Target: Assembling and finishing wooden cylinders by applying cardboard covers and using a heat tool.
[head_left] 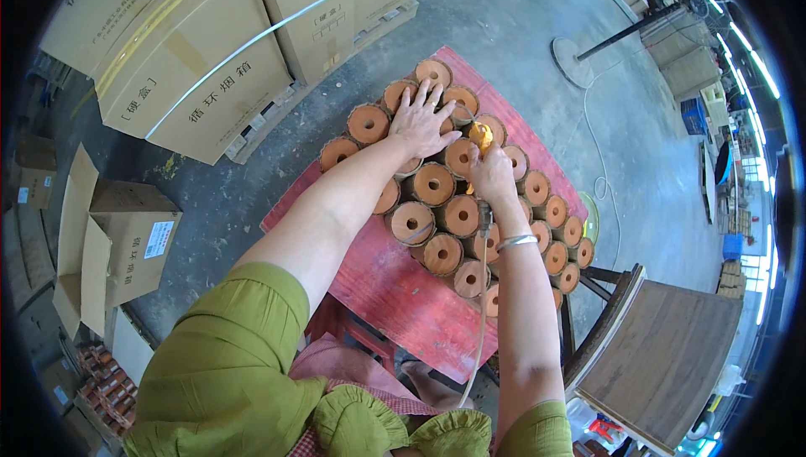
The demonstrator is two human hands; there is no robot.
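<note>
Short round wood blocks (433,184), bark on their sides and a hole bored in each pale top, stand upright and packed together on a red table (420,323). My left hand (417,125) lies over the far blocks with its fingers spread, touching their tops. In my right hand (494,173) is an orange-yellow air blow gun (481,135), pointed at the far side of the group. A thin pale hose (482,323) runs from below that hand toward my body. The gun's grip is mostly hidden by my fingers.
Large strapped cartons (227,79) stand on pallets at the far left. An open carton (126,247) sits at the left. A brown wooden board (663,348) is at the near right. Beyond the table, a round-based stand (573,62) and a cable (592,134) are on the floor.
</note>
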